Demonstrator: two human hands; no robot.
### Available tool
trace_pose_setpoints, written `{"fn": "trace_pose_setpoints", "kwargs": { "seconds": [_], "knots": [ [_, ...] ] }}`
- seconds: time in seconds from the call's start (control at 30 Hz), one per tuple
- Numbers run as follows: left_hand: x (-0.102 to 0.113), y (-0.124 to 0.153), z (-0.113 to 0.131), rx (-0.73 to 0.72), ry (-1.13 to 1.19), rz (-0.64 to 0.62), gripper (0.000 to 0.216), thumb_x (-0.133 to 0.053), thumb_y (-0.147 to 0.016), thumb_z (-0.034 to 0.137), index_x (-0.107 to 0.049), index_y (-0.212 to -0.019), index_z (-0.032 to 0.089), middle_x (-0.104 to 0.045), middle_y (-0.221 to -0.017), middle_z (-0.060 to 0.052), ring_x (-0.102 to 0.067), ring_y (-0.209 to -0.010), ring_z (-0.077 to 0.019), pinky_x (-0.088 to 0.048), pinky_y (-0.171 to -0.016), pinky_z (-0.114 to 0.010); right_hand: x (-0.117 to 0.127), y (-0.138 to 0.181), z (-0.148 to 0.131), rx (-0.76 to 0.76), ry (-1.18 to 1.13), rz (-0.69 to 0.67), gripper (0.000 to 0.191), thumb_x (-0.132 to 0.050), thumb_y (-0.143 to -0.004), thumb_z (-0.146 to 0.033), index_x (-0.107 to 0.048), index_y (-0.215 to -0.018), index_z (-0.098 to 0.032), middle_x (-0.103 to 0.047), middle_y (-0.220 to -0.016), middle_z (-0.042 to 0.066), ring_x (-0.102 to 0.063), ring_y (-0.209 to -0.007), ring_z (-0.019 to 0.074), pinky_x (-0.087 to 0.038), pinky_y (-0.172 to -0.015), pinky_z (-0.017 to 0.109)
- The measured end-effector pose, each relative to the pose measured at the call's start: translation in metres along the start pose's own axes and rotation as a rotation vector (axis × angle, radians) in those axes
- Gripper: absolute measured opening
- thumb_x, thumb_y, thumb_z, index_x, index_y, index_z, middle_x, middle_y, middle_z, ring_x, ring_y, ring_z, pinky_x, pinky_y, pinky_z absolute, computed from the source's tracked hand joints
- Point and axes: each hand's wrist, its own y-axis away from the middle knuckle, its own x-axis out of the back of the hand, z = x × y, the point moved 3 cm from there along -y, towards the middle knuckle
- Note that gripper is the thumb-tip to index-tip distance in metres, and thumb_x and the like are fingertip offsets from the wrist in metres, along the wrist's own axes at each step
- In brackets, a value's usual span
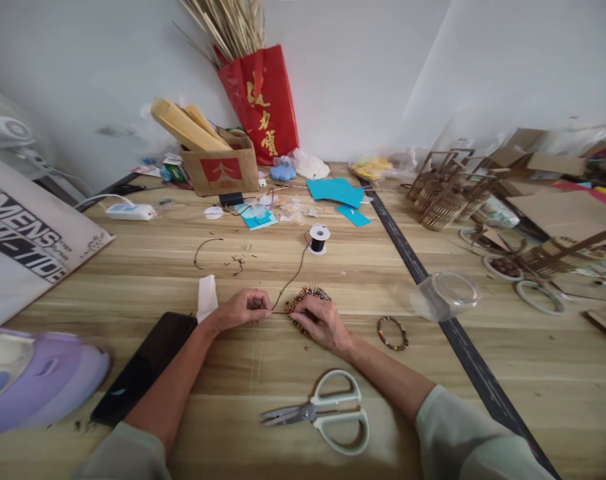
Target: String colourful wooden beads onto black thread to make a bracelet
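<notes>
Against the wall, your red bag [263, 100] holds a sheaf of dried stalks [233, 27], and the cardboard box [220, 170] beside it holds tan envelopes [190, 127]. At right, a small round dish [517, 275] holds brown pieces, too small to identify; a clear jar [445, 297] straddles the dark strip of the table. Your forearms reach in from both sides, hands low over the wood, fingertips facing. Your left hand [243, 309] pinches the dark cord [281, 293], which loops up to the white spool [319, 232]. Your right hand [325, 323] is curled against the coloured beads [313, 292], the taut cord reaching its fingertips; whether they pinch cord or bead, you can't tell here. A beaded bracelet [395, 347] lies to its right, scissors [311, 412] nearer you.
</notes>
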Motion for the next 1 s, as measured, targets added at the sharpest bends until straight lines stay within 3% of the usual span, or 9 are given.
{"fn": "trace_pose_setpoints", "kwargs": {
  "seconds": [0.13, 0.37, 0.7, 0.9, 1.0],
  "knots": [
    [0.003, 0.001, -0.001, -0.015, 0.001, 0.035, 0.024, -0.070, -0.072, 0.035, -0.057, -0.067, 0.015, -0.051, -0.050, 0.005, -0.045, -0.047, -0.0087, -0.036, -0.047, -0.020, 0.002, 0.000, -0.001, -0.024, -0.019, 0.006, 0.028, -0.052, -0.096, -0.038, -0.058, -0.077, -0.018, -0.059, -0.068, 0.002, -0.053, -0.061, 0.0135, -0.042, -0.059, 0.024],
    [0.007, 0.003, -0.001, -0.024, -0.072, 0.037, 0.023, -0.069, -0.072, 0.034, -0.058, -0.065, 0.014, -0.051, -0.050, 0.005, -0.044, -0.047, -0.0079, -0.034, -0.048, -0.018, 0.008, -0.002, 0.005, -0.232, -0.135, 0.131, 0.038, -0.056, -0.091, -0.046, -0.048, -0.064, -0.019, -0.044, -0.057, -0.004, -0.040, -0.053, 0.0104, -0.034, -0.052, 0.023],
    [0.010, 0.006, -0.001, 0.005, -0.147, 0.026, 0.019, -0.068, -0.072, 0.031, -0.061, -0.065, 0.014, -0.055, -0.051, 0.003, -0.047, -0.048, -0.0090, -0.035, -0.049, -0.019, 0.015, -0.003, 0.014, -0.350, -0.185, 0.277, 0.041, -0.055, -0.088, -0.050, -0.050, -0.063, -0.018, -0.038, -0.052, -0.006, -0.033, -0.050, 0.0090, -0.029, -0.048, 0.022],
    [0.015, 0.010, 0.006, -0.048, -0.236, -0.008, 0.018, -0.069, -0.073, 0.032, -0.067, -0.068, 0.015, -0.062, -0.062, 0.000, -0.054, -0.059, -0.0125, -0.040, -0.056, -0.020, 0.016, -0.003, 0.017, -0.377, -0.234, 0.307, 0.041, -0.055, -0.087, -0.051, -0.051, -0.063, -0.018, -0.041, -0.053, -0.005, -0.036, -0.051, 0.0090, -0.031, -0.049, 0.022],
    [0.020, 0.014, 0.014, -0.162, -0.300, 0.019, 0.014, -0.071, -0.074, 0.031, -0.070, -0.069, 0.018, -0.068, -0.074, -0.003, -0.060, -0.074, -0.0172, -0.046, -0.073, -0.026, 0.017, -0.003, 0.021, -0.408, -0.264, 0.343, 0.043, -0.052, -0.089, -0.051, -0.048, -0.062, -0.019, -0.042, -0.053, -0.005, -0.037, -0.050, 0.0091, -0.032, -0.050, 0.022]
  ]
}}
